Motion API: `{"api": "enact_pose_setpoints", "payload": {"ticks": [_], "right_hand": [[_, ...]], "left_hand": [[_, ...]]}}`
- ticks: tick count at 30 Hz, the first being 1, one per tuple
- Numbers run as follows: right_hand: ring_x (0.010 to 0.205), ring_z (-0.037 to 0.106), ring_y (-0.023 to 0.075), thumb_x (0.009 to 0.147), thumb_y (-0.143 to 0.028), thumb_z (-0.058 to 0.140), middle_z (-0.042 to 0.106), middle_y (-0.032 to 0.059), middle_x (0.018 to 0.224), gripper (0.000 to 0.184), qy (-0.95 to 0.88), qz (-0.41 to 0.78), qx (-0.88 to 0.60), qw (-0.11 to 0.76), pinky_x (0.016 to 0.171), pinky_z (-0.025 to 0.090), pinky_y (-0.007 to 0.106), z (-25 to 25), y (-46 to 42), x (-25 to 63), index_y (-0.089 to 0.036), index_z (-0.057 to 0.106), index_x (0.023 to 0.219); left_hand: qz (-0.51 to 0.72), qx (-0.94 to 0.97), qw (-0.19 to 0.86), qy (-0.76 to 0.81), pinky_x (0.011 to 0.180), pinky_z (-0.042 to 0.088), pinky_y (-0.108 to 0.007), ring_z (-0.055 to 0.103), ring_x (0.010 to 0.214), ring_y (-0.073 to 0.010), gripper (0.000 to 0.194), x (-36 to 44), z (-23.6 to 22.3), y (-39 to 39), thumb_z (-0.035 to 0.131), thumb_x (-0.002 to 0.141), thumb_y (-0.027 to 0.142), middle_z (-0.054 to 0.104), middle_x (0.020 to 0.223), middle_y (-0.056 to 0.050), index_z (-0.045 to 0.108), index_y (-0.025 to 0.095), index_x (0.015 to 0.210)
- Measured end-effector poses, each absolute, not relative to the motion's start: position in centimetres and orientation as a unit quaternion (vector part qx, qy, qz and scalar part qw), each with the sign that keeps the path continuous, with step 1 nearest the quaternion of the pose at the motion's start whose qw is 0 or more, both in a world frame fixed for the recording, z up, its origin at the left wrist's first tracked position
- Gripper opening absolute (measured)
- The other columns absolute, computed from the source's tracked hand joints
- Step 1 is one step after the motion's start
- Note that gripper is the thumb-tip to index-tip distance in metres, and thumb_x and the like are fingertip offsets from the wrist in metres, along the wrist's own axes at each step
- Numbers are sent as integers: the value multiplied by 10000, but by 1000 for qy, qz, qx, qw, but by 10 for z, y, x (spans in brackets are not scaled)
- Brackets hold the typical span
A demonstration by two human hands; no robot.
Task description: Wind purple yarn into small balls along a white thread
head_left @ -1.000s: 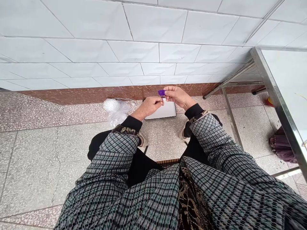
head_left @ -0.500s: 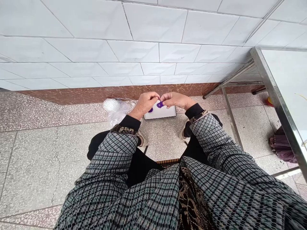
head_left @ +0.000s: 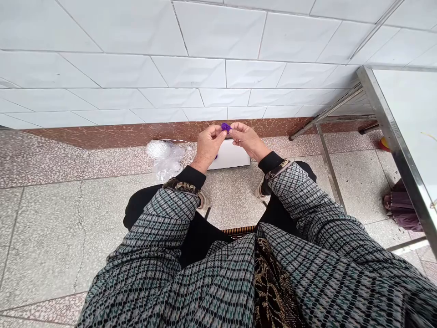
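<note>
Gripping small purple knitted-looking yarn piece [head_left: 225, 128] btwn both hands, above white rectangular box [head_left: 232, 157] w/ dark edge, near brown marbled skirting [head_left: 136, 135]. L hand [head_left: 207, 145]: thumb + fingertips closed on piece's L side. R hand [head_left: 248, 138]: thumb + index pinched shut on its R side; exact finger overlap too small to tell. Just by L hand, at box's L part: dark purple bit [head_left: 216, 156], mostly hidden. On speckled floor [head_left: 112, 196], L of box: white yarn ball [head_left: 159, 149] beside clear plastic bag [head_left: 168, 167]. Far R: white-topped metal-framed table [head_left: 409, 118].
</note>
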State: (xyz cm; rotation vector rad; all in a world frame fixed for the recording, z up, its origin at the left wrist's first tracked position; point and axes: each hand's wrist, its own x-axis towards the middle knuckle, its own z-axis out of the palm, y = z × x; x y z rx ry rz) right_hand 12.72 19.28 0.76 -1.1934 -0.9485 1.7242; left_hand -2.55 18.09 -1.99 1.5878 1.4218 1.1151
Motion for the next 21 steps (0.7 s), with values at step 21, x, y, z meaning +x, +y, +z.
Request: {"api": "enact_pose_setpoints", "payload": {"ticks": [21], "right_hand": [[552, 513, 54, 780, -60, 781, 644, -33, 691, 154, -467, 674, -473, 323, 511, 464, 161, 6, 205, 143, -149, 656, 781]], "left_hand": [[362, 663, 364, 545, 632, 419, -265, 480, 643, -129, 112, -34, -16, 186, 581, 799, 197, 562, 659, 14, 547, 187, 693]]}}
